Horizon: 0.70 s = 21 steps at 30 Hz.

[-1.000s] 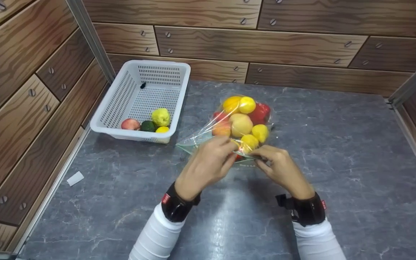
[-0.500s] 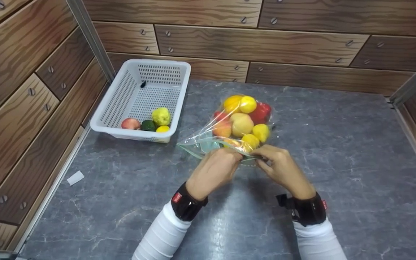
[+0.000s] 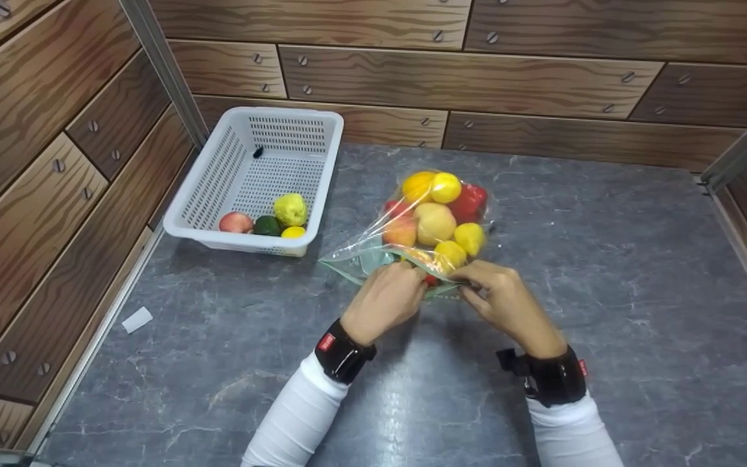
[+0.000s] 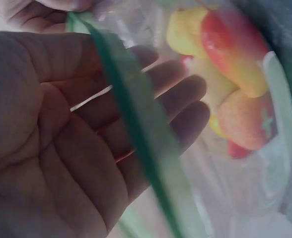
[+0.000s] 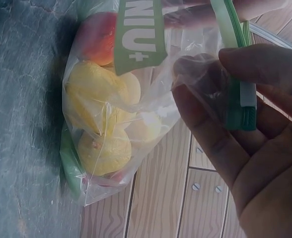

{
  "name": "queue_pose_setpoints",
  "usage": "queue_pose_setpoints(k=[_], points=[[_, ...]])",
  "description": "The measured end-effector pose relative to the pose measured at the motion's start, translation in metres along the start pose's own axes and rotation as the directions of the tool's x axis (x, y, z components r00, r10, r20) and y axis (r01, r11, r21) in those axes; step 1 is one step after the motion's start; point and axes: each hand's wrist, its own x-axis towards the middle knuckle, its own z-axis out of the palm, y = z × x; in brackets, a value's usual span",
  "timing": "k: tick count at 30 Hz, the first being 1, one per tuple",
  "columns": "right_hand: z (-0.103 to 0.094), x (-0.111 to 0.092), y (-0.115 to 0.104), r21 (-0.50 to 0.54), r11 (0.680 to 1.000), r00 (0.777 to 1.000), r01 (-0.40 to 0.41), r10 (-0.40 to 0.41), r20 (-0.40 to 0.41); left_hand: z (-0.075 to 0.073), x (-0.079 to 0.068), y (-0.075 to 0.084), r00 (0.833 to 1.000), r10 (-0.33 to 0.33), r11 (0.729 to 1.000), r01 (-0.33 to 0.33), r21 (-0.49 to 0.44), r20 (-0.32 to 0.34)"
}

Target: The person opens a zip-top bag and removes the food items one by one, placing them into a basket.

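Observation:
A clear zip-lock bag [image 3: 364,256] with a green zip edge lies on the table, holding several fruits and a red pepper [image 3: 469,203]. At its near edge, my left hand [image 3: 386,298] has its fingers straight behind the green zip strip [image 4: 131,114] in the left wrist view, seen partly through the plastic. My right hand [image 3: 509,301] pinches the right end of the zip edge between thumb and fingers; the right wrist view shows the green zip end [image 5: 243,106] in its grip. Inside the bag are a pale yellow round fruit [image 3: 435,224] and lemons [image 3: 470,239].
A white perforated basket [image 3: 182,224] stands at the back left with a peach [image 3: 236,222], an avocado [image 3: 266,226], a yellow-green fruit [image 3: 290,209] and a lemon in it. A small white paper piece [image 3: 137,320] lies on the grey table at left. Wood-patterned walls bound the table.
My left hand has moved right along the bag's near edge and its fingers have lowered behind the zip strip. The left part of the bag's mouth shows more. My right hand stays in place.

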Motion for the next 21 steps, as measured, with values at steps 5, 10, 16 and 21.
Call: queue_pose_setpoints(k=[5, 10, 16, 21], points=[[0.000, -0.001, -0.001, 0.007, 1.000, 1.000, 0.003, -0.003, 0.003, 0.013, 0.005, -0.007, 0.999, -0.019, 1.000, 0.018, -0.013, -0.038], [0.001, -0.001, -0.001, 0.005, 1.000, 1.000, 0.004, -0.004, 0.008, 0.026, 0.008, -0.012, 0.997, -0.010, 1.000, 0.008, -0.023, -0.073], [0.000, -0.001, -0.002, -0.005, 1.000, 1.000, -0.003, 0.003, 0.025, 0.039, 0.011, -0.016, 0.999, 0.020, 0.997, -0.017, 0.071, -0.047], [0.000, -0.001, -0.002, -0.020, 1.000, 1.000, 0.004, -0.003, 0.028, 0.048, 0.012, -0.016, 0.998, 0.047, 0.990, -0.041, 0.137, -0.041]])
